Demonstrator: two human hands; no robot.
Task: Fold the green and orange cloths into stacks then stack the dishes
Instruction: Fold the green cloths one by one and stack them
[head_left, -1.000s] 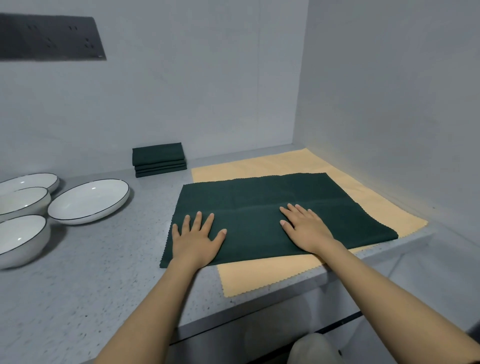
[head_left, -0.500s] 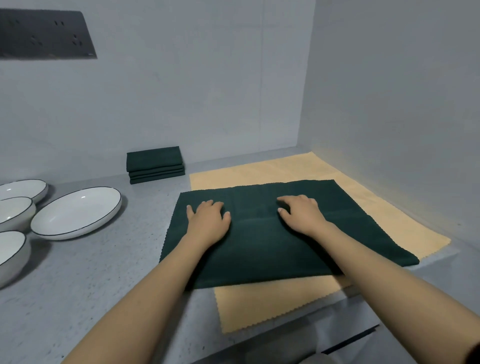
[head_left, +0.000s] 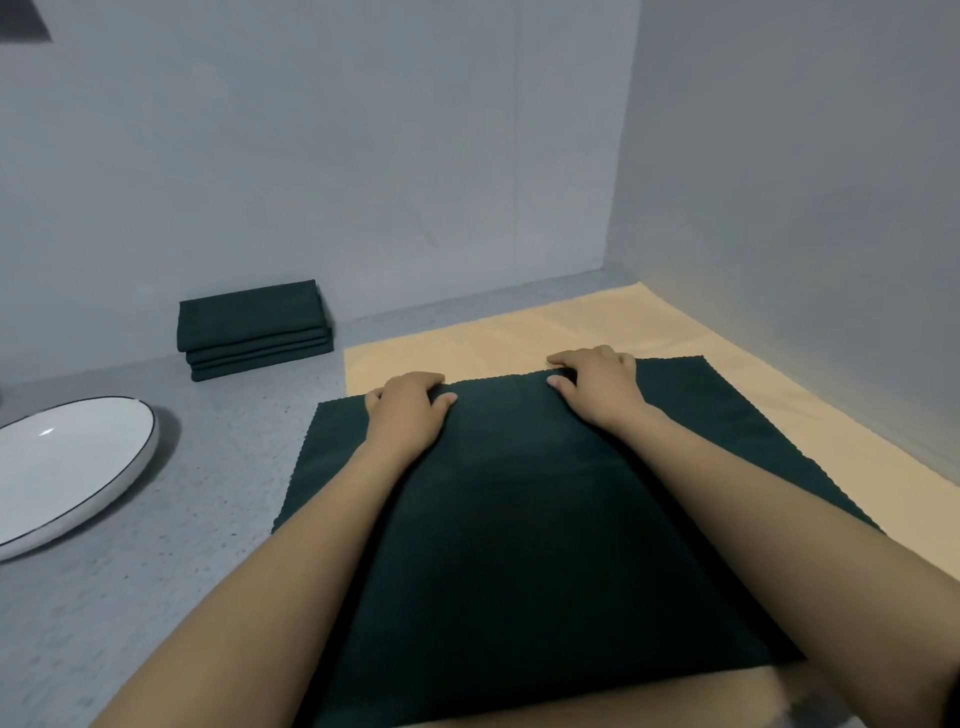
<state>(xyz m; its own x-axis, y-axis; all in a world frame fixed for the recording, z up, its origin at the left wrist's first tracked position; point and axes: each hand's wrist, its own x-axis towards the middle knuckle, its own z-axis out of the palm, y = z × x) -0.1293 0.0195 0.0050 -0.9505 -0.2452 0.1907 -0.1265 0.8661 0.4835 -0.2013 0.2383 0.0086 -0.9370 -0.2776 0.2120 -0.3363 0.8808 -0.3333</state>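
A dark green cloth (head_left: 519, 530) lies spread flat on top of an orange cloth (head_left: 493, 335) on the grey counter. Both my hands reach to the green cloth's far edge. My left hand (head_left: 408, 413) grips that edge near its left part, fingers curled over it and thumb on top. My right hand (head_left: 597, 387) grips the same edge further right in the same way. A stack of folded green cloths (head_left: 254, 330) sits by the back wall on the left. One white plate (head_left: 67, 462) with a dark rim lies at the left.
The counter (head_left: 182, 519) runs into a corner, with a grey wall behind and another close on the right. The orange cloth reaches the right wall and hangs over the front edge. The other dishes are out of view to the left.
Both hands slid forward across the green cloth from its near part to its far edge, and the fingers went from flat to curled over that edge. The view moved closer and rightward.
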